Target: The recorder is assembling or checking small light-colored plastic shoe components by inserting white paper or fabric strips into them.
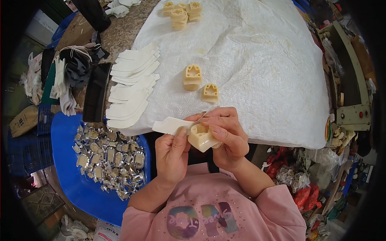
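Note:
My left hand (172,154) and my right hand (227,138) hold one cream plastic block (201,138) with a star-shaped hollow, just above my chest. A white curved strip (171,125) lies against the block, pinched under my left thumb. The right fingers curl over the block's top and right side. Two more cream blocks (192,75) (210,93) sit on the white woven sheet (261,60) just beyond my hands. A fanned stack of white strips (132,86) lies to the left on the sheet's edge.
A pile of cream blocks (181,14) sits at the far end of the sheet. A blue tray (76,188) at lower left holds several silver metal pieces (108,158). A black bar (96,92) and cloth bundles lie to the left. A machine (354,108) stands right.

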Demonstrator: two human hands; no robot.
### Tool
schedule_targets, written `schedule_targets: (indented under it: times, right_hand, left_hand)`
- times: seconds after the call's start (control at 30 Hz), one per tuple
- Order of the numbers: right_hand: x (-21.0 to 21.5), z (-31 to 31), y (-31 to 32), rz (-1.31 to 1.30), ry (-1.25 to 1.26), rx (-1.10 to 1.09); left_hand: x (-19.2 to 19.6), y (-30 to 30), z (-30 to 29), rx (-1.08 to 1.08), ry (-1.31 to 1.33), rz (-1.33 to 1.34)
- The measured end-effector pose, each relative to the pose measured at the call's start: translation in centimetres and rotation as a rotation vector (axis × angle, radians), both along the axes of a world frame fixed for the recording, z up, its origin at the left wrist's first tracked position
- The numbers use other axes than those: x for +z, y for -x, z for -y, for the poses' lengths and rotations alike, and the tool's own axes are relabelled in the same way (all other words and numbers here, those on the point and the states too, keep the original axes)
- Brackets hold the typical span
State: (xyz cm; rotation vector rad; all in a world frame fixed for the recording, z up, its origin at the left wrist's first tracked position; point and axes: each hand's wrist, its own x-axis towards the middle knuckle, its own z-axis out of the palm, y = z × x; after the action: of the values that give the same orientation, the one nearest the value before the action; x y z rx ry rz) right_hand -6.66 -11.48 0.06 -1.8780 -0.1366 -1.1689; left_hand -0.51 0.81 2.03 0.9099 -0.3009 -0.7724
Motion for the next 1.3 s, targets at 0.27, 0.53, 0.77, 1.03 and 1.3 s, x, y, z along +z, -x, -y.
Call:
schedule_targets:
  times: [0.27,0.53,0.77,1.03,1.3]
  right_hand:
    - [-0.3,0.2,-0.1,-0.045,0.030,-0.018]
    - [-0.8,0.5,-0.8,-0.039,0.175,-0.200]
    - [1.1,1.1,-0.1,-0.108,0.353,-0.225]
    - [3.4,0.6,0.7,-0.559,0.508,-0.204]
    - [1.5,1.9,0.0,-0.458,0.427,-0.112]
  left_hand:
    - [-0.1,0.4,-0.1,0.015,-0.029,0.048]
    - [-0.6,-0.3,0.4,0.064,-0.133,0.488]
    - [0.8,-1.6,-1.1,0.253,-0.453,0.709]
    - [-0.7,-1.1,-0.4,0.278,-0.499,0.994]
    - [-1.0,-1.4,-0.4,0.265,-0.453,1.142]
